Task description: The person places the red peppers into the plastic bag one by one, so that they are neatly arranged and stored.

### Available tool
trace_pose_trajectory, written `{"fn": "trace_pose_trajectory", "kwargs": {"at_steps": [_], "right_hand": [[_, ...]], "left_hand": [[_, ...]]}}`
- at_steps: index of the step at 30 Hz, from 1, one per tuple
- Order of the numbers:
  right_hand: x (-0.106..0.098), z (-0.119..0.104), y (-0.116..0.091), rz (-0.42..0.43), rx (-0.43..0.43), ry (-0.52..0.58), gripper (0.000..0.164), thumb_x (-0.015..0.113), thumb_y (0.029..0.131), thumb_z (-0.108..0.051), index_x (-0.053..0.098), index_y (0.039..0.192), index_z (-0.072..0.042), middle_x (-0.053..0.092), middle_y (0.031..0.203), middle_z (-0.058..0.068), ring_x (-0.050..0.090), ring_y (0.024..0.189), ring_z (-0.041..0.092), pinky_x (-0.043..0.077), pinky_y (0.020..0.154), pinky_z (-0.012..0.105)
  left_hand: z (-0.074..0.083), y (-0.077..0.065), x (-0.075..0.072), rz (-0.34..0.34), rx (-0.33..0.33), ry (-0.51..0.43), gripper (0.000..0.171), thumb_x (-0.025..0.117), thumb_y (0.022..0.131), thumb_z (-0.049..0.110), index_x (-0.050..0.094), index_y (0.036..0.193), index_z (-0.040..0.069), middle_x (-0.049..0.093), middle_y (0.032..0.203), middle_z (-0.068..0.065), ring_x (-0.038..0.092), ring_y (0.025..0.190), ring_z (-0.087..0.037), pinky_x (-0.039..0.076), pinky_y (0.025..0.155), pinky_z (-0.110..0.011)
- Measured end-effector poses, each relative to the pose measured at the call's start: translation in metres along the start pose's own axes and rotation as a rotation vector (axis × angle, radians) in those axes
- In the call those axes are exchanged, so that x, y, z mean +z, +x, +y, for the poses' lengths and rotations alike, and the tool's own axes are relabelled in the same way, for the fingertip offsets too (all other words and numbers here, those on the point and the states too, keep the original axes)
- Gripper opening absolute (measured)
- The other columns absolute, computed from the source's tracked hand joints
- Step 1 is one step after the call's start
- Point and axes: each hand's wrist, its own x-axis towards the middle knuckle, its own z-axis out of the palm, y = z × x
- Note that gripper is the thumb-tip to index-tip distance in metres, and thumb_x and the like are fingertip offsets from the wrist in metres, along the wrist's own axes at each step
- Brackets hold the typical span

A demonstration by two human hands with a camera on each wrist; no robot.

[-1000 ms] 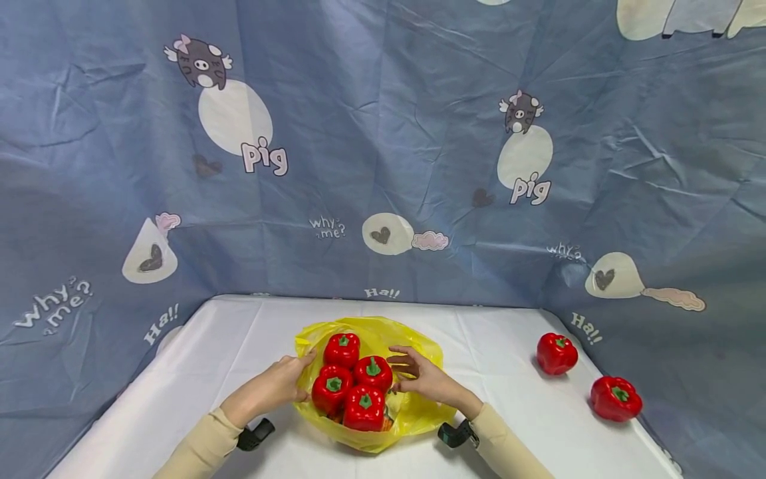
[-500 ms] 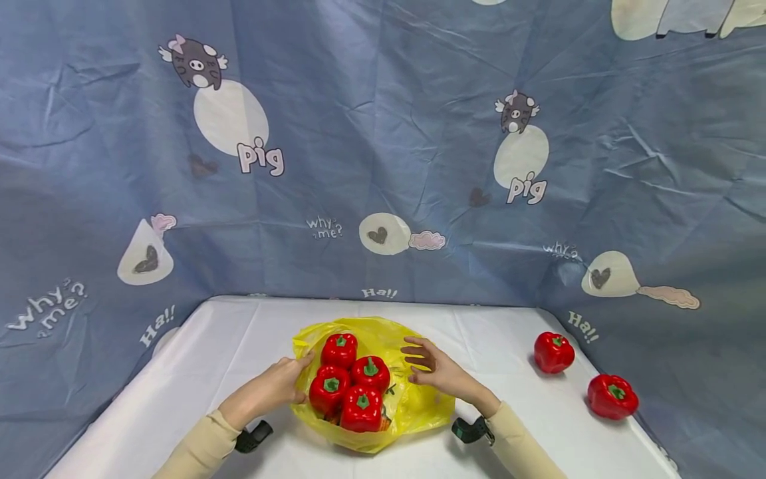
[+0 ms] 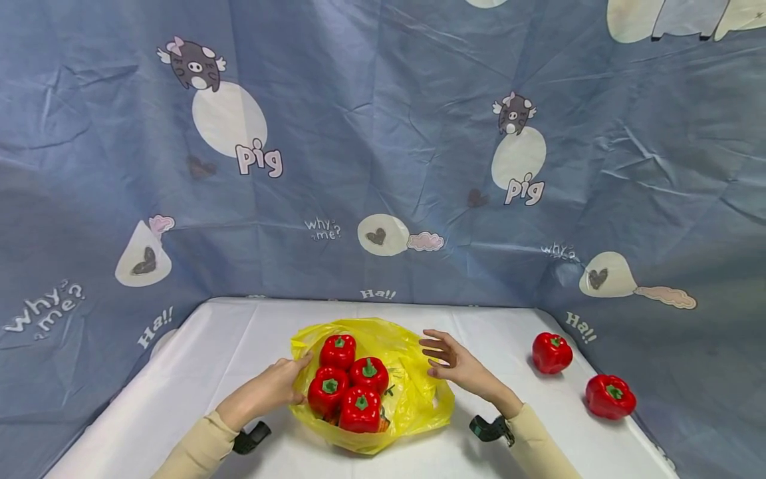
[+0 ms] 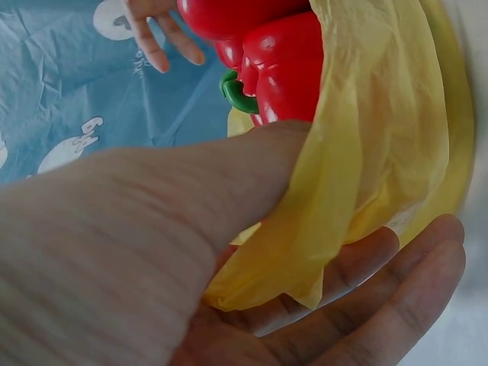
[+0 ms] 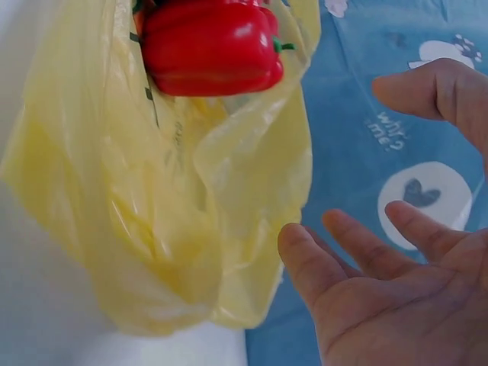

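A yellow plastic bag (image 3: 413,406) lies on the table with its mouth spread wide, and several red bell peppers (image 3: 328,391) with green stems sit inside it. My left hand (image 3: 263,391) holds the bag's left rim. In the left wrist view, the thumb goes inside the yellow film (image 4: 335,175) while the fingers (image 4: 412,297) lie outside it. Past the bag's right edge, my right hand (image 3: 463,366) hovers with nothing in it, its fingers spread and slightly bent. One bell pepper (image 5: 213,49) shows in the bag's mouth in the right wrist view.
Two more red bell peppers, a far one (image 3: 552,353) and a nearer one (image 3: 610,396), rest near the right side of the white-covered table (image 3: 497,346). A blue patterned cloth (image 3: 335,166) hangs behind the table and along its sides.
My right hand has moved off the peppers, rightward and slightly up, out to the bag's right edge. The left hand keeps its hold on the rim, and the peppers stay put.
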Motion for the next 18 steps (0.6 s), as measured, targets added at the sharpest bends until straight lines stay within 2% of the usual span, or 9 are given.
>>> {"fn": "trace_pose_trajectory", "kwargs": {"at_steps": [4, 7, 9, 14, 16, 18], "right_hand": [[-0.008, -0.002, -0.008, 0.021, -0.009, 0.018, 0.073, 0.065, 0.092, -0.012, 0.023, 0.152, -0.013, 0.026, 0.153, 0.028, 0.028, 0.138, 0.05, 0.047, 0.1, 0.033], [-0.013, -0.003, -0.015, 0.041, -0.01, 0.018, 0.072, 0.064, 0.092, -0.007, 0.024, 0.151, -0.013, 0.029, 0.153, 0.026, 0.029, 0.138, 0.049, 0.047, 0.099, 0.031], [-0.017, -0.004, -0.019, 0.051, -0.007, 0.008, 0.072, 0.064, 0.091, -0.007, 0.024, 0.151, -0.013, 0.03, 0.153, 0.024, 0.03, 0.138, 0.049, 0.047, 0.1, 0.032], [-0.024, -0.008, -0.028, 0.069, -0.009, -0.015, 0.074, 0.066, 0.09, -0.011, 0.025, 0.151, -0.014, 0.031, 0.152, 0.024, 0.032, 0.137, 0.048, 0.04, 0.104, 0.049], [-0.026, -0.009, -0.032, 0.083, -0.002, -0.028, 0.074, 0.067, 0.09, -0.012, 0.026, 0.151, -0.016, 0.032, 0.152, 0.023, 0.033, 0.137, 0.047, 0.039, 0.104, 0.052], [-0.029, -0.01, -0.037, 0.098, 0.006, -0.039, 0.073, 0.067, 0.09, -0.012, 0.027, 0.15, -0.017, 0.033, 0.152, 0.022, 0.034, 0.137, 0.046, 0.04, 0.104, 0.049]], "left_hand": [[0.0, 0.0, 0.0, 0.003, -0.007, 0.015, 0.081, 0.083, 0.066, 0.0, 0.045, 0.136, -0.013, 0.064, 0.114, -0.029, 0.054, 0.078, -0.021, 0.042, 0.062, -0.034], [0.0, 0.001, 0.0, 0.0, -0.015, 0.025, 0.081, 0.083, 0.066, 0.0, 0.046, 0.136, -0.013, 0.061, 0.121, -0.031, 0.057, 0.084, -0.021, 0.044, 0.066, -0.036], [0.0, 0.001, 0.0, -0.004, -0.02, 0.024, 0.081, 0.083, 0.066, 0.0, 0.045, 0.136, -0.012, 0.061, 0.121, -0.031, 0.055, 0.08, -0.022, 0.044, 0.064, -0.036], [0.001, 0.001, -0.001, 0.0, -0.01, 0.018, 0.081, 0.084, 0.066, 0.0, 0.046, 0.136, -0.012, 0.062, 0.119, -0.032, 0.053, 0.076, -0.021, 0.042, 0.062, -0.035], [0.001, 0.0, -0.001, 0.002, 0.002, 0.013, 0.081, 0.084, 0.065, -0.001, 0.046, 0.136, -0.013, 0.061, 0.119, -0.033, 0.054, 0.078, -0.021, 0.043, 0.062, -0.035], [-0.001, 0.0, 0.0, 0.0, 0.018, 0.01, 0.08, 0.083, 0.065, -0.001, 0.046, 0.135, -0.014, 0.061, 0.118, -0.033, 0.055, 0.078, -0.021, 0.043, 0.062, -0.035]]}}
